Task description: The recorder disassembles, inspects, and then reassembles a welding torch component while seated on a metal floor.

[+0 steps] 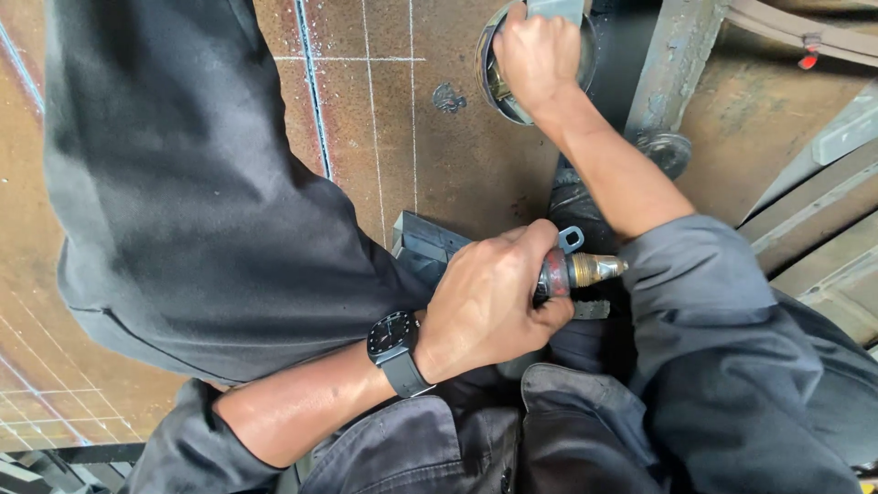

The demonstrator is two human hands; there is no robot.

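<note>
Gripping a torch-like tool with a brass nozzle and dark red collar, the left hand is wrapped tight around its handle, a black square wristwatch on that wrist. The head view shows the right hand well apart from it, closed on something at the rim of a round metal opening in the rusty steel plate marked with chalk lines; what it holds is hidden. A dark grey angular metal block lies just beside the left hand. This looks like positioning before work with the tool; the next move likely calls for bringing the nozzle steadily to the plate.
</note>
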